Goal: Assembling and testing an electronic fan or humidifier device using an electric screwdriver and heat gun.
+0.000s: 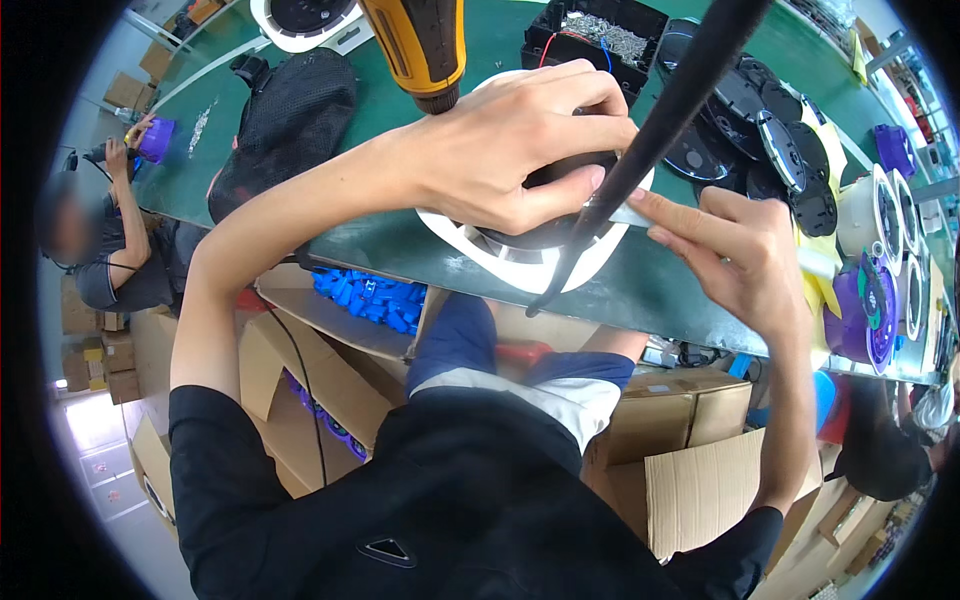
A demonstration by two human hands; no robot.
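Gripping the white round housing (520, 262) at the green table (420, 240) edge, left hand (520, 140); right hand (740, 250) open-fingered beside it.

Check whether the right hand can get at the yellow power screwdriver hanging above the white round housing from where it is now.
Probably yes, but not directly. The right hand sits at the white round housing; the left hand and a black cable lie between it and the yellow power screwdriver.

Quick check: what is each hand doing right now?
Left hand: closed over the round white plastic housing with a black centre, holding it.
Right hand: fingers extended, fingertips touching the housing's edge; no grip visible.
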